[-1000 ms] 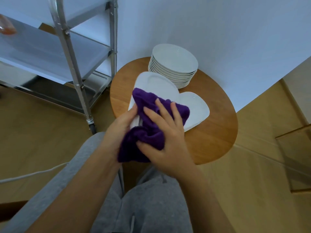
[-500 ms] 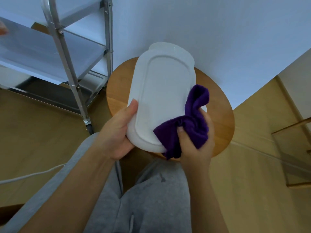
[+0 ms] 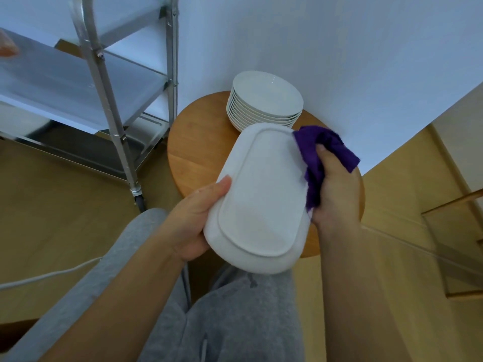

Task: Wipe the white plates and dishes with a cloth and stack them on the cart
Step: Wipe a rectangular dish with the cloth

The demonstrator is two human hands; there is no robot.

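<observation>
Wiping underway: oblong white dish [image 3: 261,202] gripped at its edge by left hand [image 3: 193,220], underside apparently up | purple cloth [image 3: 321,155] pinched in right hand [image 3: 337,189], pressed against opposite edge | next: finish, then dish is carried to cart [image 3: 104,82] beyond left grip.

Both hands up front, each gripping sth.

L hand [image 3: 193,220] comes in from lower left, bare forearm running diagonally up; thumb lies flat over the near-left rim of the white dish [image 3: 261,205], palm cupped under the edge, other fingers hidden beneath. R hand [image 3: 337,194] comes up from lower right, forearm nearly vertical, wrist straight; back of hand faces cam, thumb pointing up and pressing the purple cloth [image 3: 318,155] against the dish's right edge, fingers curled behind the cloth, mostly out of sight. Hands sit on opposite sides of the dish, roughly level. Legs in grey trousers [image 3: 230,322] below, seated.
</observation>
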